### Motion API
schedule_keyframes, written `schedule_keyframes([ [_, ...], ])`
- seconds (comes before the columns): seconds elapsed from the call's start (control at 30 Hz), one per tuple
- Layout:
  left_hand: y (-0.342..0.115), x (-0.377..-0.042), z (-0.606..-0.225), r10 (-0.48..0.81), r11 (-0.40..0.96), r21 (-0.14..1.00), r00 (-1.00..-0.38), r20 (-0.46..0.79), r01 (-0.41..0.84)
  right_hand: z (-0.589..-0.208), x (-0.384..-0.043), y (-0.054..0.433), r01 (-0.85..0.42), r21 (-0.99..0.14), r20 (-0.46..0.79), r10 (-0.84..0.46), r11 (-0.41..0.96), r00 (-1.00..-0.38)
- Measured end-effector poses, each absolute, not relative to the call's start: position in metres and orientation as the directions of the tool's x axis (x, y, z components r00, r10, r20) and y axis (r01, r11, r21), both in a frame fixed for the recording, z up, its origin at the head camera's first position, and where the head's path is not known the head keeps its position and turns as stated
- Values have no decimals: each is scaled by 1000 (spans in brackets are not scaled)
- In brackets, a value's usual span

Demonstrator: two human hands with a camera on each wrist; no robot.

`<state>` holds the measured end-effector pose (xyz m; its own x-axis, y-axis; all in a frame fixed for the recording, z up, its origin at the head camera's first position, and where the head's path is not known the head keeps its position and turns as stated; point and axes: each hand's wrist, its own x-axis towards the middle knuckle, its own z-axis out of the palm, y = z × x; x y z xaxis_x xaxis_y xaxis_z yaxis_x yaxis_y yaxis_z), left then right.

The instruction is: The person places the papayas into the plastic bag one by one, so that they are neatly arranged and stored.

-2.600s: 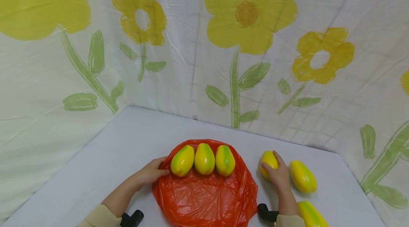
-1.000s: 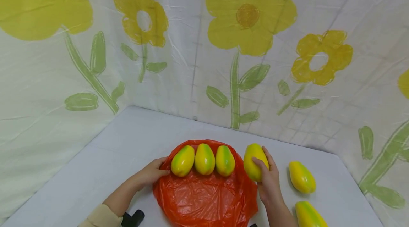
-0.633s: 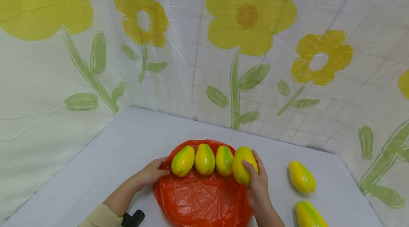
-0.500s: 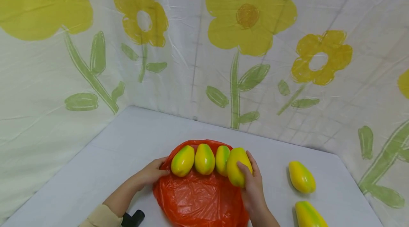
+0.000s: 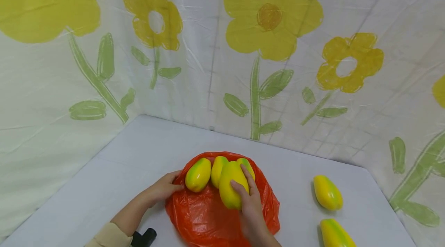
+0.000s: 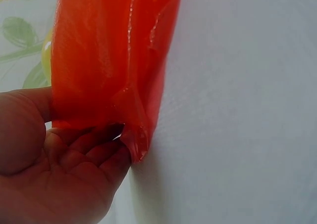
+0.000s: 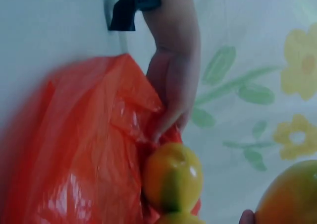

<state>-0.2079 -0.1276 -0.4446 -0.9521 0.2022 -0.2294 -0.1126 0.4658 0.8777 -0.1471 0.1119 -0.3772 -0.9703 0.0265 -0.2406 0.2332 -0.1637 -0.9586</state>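
Yellow-green fruit (image 5: 227,185) sits in the right hand (image 5: 251,205), thumb and fingers curled round its side, over the red bag (image 5: 203,214). Left hand (image 5: 165,187) pinches the bag's edge. Fruit looks firm, smooth, perhaps slippery, probably light; best held round its broad middle.

The left hand (image 7: 173,85) pinches the rim of a red bag (image 7: 94,154), a black device (image 7: 126,13) at its wrist. Just below its fingers a yellow-green fruit (image 7: 173,179) sits at the bag's mouth, a second fruit (image 7: 179,219) partly showing beneath. At lower right, the right hand (image 7: 247,217) shows one fingertip against a third fruit (image 7: 292,199). A flowered curtain (image 7: 237,16) hangs behind.
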Motion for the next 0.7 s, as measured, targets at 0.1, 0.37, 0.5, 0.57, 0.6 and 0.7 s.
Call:
schedule_keyframes([
  [0.1, -128, -208, -444, 209, 458, 883, -952, -223, -106, -378, -145, 103, 237, -957, -243, 13, -165, -970],
  [0.37, -129, -207, -445, 215, 461, 882, -951, -221, -101, -384, -141, 77, 270, -952, -271, -15, -144, -963],
  [0.5, -129, -208, -445, 225, 456, 884, -949, -220, -97, -389, -140, 69, 313, -944, -310, -41, -103, -950],
  [0.57, -129, -208, -444, 232, 454, 886, -948, -216, -91, -391, -140, 65, 324, -941, -320, -56, -95, -946],
  [0.6, -130, -208, -444, 237, 453, 887, -948, -213, -86, -392, -140, 63, 326, -941, -321, -64, -95, -945],
  [0.7, -129, -208, -443, 242, 454, 888, -947, -209, -80, -395, -140, 59, 334, -938, -326, -87, -94, -941],
])
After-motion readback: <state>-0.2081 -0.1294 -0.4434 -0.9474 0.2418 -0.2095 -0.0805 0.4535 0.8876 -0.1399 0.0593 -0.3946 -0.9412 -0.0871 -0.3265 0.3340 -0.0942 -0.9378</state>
